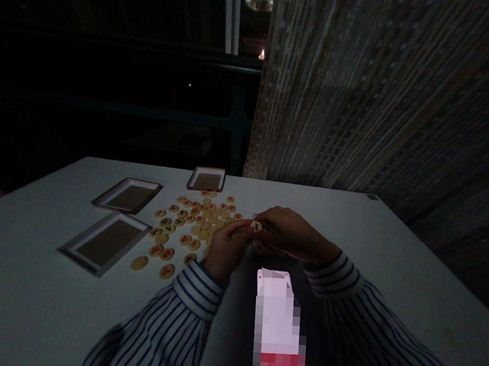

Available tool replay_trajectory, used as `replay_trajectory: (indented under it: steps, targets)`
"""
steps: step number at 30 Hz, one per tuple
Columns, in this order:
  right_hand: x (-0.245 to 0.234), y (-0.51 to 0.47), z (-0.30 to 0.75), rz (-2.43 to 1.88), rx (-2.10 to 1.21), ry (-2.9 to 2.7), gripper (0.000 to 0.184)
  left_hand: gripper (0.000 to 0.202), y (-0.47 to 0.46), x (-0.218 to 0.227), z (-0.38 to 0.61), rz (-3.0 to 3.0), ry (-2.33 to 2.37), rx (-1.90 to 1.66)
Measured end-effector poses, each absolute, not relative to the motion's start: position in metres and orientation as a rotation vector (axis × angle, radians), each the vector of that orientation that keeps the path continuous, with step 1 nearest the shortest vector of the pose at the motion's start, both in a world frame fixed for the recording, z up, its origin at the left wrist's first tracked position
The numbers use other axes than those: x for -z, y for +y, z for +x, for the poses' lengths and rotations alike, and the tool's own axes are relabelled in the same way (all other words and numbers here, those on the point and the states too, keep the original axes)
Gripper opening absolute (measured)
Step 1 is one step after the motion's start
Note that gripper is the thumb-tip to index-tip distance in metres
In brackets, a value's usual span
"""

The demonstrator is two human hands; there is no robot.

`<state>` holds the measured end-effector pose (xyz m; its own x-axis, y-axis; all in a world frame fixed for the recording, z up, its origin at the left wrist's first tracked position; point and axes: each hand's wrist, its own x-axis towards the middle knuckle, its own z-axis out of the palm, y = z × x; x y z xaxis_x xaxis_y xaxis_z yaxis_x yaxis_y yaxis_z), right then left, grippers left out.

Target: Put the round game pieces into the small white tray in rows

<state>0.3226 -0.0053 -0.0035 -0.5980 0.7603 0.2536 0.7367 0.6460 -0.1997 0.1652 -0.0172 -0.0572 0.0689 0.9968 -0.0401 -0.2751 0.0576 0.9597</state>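
Close together over the white table (388, 250), my two hands meet around a round wooden xiangqi piece (256, 226) with a black character on its face. My left hand (227, 247) pinches this piece at its fingertips. Right beside it, my right hand (297, 235) curves with bent fingers; its fingertips are partly hidden, and what they hold cannot be made out. Beneath the right hand more pieces (261, 248) show dimly, seemingly in a small container. To the left lies a loose spread of xiangqi pieces (203, 224), some with red or black characters, others plain side up.
Three shallow frame-like trays or lids (102, 244), (127, 194), (206, 179) lie at the left and back of the table. A lit phone (276, 316), its screen blurred out, is in front of my hands. A string curtain (335, 89) hangs behind the table at right.
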Motion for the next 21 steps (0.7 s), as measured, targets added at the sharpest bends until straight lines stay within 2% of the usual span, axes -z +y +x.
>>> replay_trajectory:
  steps: [7, 21]
  targets:
    - [0.004, -0.001, 0.328, -1.188, -0.109, -2.545, 0.026, 0.022, -0.017, 0.055, 0.167, 1.044, 1.009, -1.300]
    - [0.023, 0.017, 0.349, -1.604, 0.031, -2.393, 0.032, 0.020, -0.014, 0.079, 0.168, 1.511, 1.155, -1.208]
